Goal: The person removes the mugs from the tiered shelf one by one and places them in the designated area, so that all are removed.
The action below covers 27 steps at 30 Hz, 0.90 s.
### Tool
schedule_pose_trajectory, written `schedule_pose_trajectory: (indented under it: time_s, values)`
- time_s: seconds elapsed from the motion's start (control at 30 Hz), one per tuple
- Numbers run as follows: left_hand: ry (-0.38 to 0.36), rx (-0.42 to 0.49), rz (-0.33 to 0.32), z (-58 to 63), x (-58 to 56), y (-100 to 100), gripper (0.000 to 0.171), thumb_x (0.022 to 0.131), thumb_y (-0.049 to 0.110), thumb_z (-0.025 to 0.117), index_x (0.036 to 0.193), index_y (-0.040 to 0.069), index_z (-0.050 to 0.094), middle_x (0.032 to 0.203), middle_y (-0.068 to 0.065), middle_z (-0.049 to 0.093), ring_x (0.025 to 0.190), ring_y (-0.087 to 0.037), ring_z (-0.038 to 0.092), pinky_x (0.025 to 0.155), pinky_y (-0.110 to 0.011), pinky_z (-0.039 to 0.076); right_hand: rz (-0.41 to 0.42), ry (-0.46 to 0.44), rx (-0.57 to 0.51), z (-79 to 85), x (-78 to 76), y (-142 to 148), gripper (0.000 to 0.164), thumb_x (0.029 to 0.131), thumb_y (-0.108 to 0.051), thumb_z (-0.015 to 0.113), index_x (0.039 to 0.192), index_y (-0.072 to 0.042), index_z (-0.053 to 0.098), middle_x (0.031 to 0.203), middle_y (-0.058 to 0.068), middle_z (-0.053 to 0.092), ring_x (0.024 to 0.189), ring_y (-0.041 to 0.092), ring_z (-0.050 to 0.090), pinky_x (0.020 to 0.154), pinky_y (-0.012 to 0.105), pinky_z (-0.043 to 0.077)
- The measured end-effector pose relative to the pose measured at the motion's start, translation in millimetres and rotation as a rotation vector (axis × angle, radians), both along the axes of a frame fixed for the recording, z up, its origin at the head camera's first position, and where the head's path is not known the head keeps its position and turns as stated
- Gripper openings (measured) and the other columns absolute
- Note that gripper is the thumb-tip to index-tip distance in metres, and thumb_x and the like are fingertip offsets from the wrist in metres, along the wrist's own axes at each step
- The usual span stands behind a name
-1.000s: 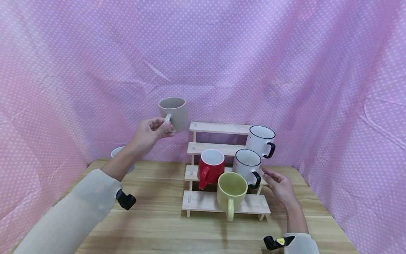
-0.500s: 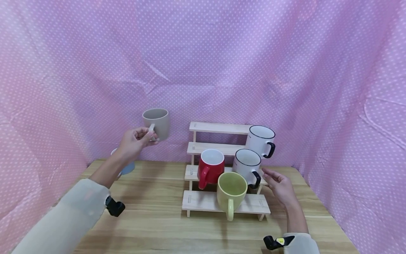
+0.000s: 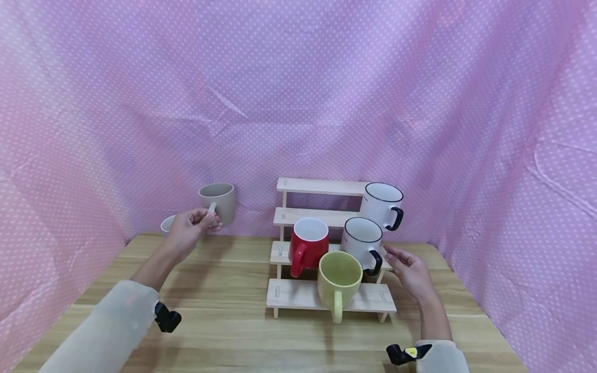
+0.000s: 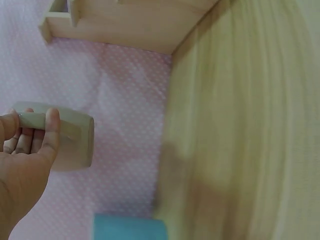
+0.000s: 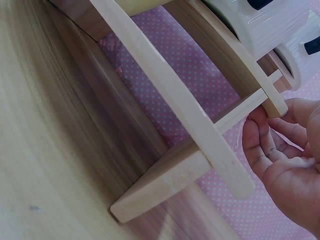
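My left hand (image 3: 185, 233) pinches the handle of a grey-beige mug (image 3: 223, 203), raised above the back left of the table and upright. In the left wrist view, fingers and thumb close round that handle. At the right, my right hand (image 3: 410, 274) holds the end of a board on a stepped wooden rack (image 3: 294, 294); the right wrist view shows fingertips (image 5: 257, 120) against the board's end. On the rack stand a red mug (image 3: 310, 248), a yellow-green mug (image 3: 339, 280) and two white mugs (image 3: 362, 241) with black rims and handles.
A light blue cup (image 3: 169, 225) stands at the table's back left, partly hidden behind my left hand; its blue side (image 4: 130, 227) shows in the left wrist view. A pink dotted curtain (image 3: 298, 93) hangs behind the wooden table (image 3: 242, 331).
My left hand has carried the grey-beige mug leftward and down, away from the rack and toward the blue cup. The right hand and the mugs on the rack keep their places.
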<state>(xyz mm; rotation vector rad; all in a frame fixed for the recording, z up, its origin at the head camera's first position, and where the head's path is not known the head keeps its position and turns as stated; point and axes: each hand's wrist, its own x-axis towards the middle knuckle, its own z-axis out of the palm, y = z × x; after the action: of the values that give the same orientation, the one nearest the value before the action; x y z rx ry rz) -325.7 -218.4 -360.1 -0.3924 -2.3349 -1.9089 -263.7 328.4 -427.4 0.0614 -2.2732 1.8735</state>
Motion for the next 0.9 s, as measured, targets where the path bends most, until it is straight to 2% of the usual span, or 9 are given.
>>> schedule_pose_trajectory:
  time_s: [0.1,0.2,0.37,0.6,0.73,0.9]
  values:
    - [-0.016,0.021,0.022,-13.6,-1.8,-1,0.041,0.108,0.019,0.054,0.127,-0.017,0.052,0.115,-0.018,0.065,0.101,-0.016,0.071,0.095,-0.029,0.056,0.005,0.000,-0.009,-0.6,-0.2,1,0.049,0.105,-0.017,0.060,0.144,0.011,0.048,0.128,-0.008,0.065,0.110,-0.008,0.058,0.092,0.017,0.053]
    - [-0.035,0.034,0.035,-25.6,-3.4,-3,0.040,0.108,0.019,0.054,0.126,-0.017,0.052,0.112,-0.013,0.067,0.099,-0.014,0.072,0.095,-0.028,0.057,0.004,-0.004,-0.008,-0.9,0.1,0,0.049,0.105,-0.017,0.061,0.144,0.011,0.048,0.134,-0.001,0.064,0.110,-0.008,0.058,0.093,0.018,0.053]
    - [-0.050,0.037,0.049,-43.0,-3.5,-5,0.041,0.108,0.019,0.055,0.127,-0.017,0.052,0.113,-0.013,0.068,0.097,-0.013,0.073,0.095,-0.026,0.056,-0.004,-0.007,-0.005,-0.5,0.1,-1,0.050,0.104,-0.019,0.062,0.143,0.010,0.049,0.141,0.008,0.061,0.111,-0.007,0.058,0.096,0.021,0.053]
    - [-0.046,-0.014,0.086,-60.0,0.8,-7,0.039,0.108,0.017,0.054,0.126,-0.016,0.054,0.116,-0.020,0.068,0.097,-0.012,0.072,0.094,-0.027,0.057,-0.001,-0.014,-0.022,-1.0,-0.6,0,0.050,0.104,-0.018,0.062,0.144,0.009,0.049,0.129,-0.008,0.065,0.110,-0.008,0.059,0.093,0.017,0.052]
    - [-0.039,-0.031,0.097,-69.7,-0.2,-9,0.035,0.108,0.014,0.053,0.125,-0.016,0.055,0.117,-0.025,0.067,0.097,-0.014,0.072,0.094,-0.030,0.057,-0.012,-0.010,-0.010,-1.3,-1.0,1,0.049,0.104,-0.018,0.062,0.144,0.009,0.050,0.130,-0.007,0.065,0.109,-0.008,0.059,0.092,0.017,0.053]
    - [-0.032,-0.015,0.101,-81.5,-2.3,-14,0.030,0.108,0.009,0.052,0.122,-0.017,0.055,0.113,-0.024,0.068,0.093,-0.014,0.073,0.093,-0.035,0.059,-0.021,-0.011,-0.012,-0.5,0.9,-1,0.049,0.104,-0.018,0.063,0.144,0.008,0.050,0.125,-0.013,0.066,0.109,-0.008,0.059,0.090,0.017,0.053]
